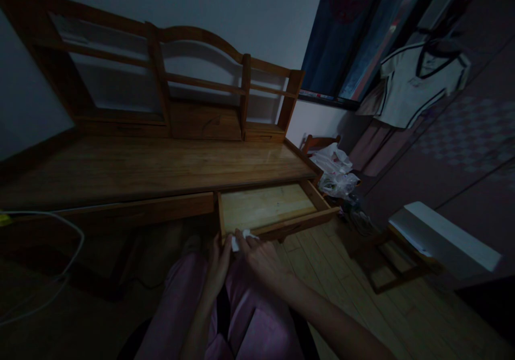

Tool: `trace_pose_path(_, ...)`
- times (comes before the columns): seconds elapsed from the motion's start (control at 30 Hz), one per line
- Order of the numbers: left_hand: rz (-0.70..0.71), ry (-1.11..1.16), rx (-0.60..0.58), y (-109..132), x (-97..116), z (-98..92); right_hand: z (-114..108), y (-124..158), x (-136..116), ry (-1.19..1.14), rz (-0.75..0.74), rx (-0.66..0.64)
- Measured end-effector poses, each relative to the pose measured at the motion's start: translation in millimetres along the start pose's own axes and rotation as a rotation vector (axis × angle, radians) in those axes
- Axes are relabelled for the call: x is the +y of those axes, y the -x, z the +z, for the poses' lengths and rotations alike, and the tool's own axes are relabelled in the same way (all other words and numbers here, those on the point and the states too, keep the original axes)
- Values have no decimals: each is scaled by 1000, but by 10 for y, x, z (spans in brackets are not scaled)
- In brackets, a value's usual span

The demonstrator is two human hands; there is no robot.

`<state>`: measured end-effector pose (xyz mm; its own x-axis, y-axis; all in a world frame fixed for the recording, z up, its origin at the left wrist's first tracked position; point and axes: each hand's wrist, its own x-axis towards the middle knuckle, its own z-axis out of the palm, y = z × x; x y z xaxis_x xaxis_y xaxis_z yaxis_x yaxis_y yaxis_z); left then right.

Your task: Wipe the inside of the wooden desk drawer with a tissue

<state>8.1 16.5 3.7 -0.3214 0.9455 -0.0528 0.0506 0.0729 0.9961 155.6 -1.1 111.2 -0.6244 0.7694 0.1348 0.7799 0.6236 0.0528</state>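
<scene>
A wooden drawer (265, 207) is pulled out from under the desk, its pale bottom bare in view. My right hand (261, 258) presses a crumpled white tissue (250, 234) against the drawer's front rim, close to the left corner, with the fingers closed over it. My left hand (218, 266) is at that same corner, its thumb and fingers around the edge of the drawer. Part of the tissue shows between the two hands. The dim light hides the finer detail of the fingertips.
The wooden desk (173, 164) carries a shelf unit (205, 121). Another drawer front (132, 212) sits to the left. A white cable (76, 226) loops at far left. Plastic bags (336, 169) lie on a chair at right; a stool (386, 285) bears a white box (446, 236).
</scene>
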Motion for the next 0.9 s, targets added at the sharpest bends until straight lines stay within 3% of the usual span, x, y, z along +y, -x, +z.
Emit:
trace_pose_path(0.3,-29,28,-52,53,131,3,-7,78,58,-288,24,247)
trace_pose_path(0.43,-15,-6,-28,35,93,7,44,5,69,-270,77,308)
trace_pose_path(0.73,7,-6,-56,17,15,6,141,-62,86,-348,-6,260)
trace_pose_path(0.9,21,16,-37,-3,-51,22,60,-30,113,-356,-29,201)
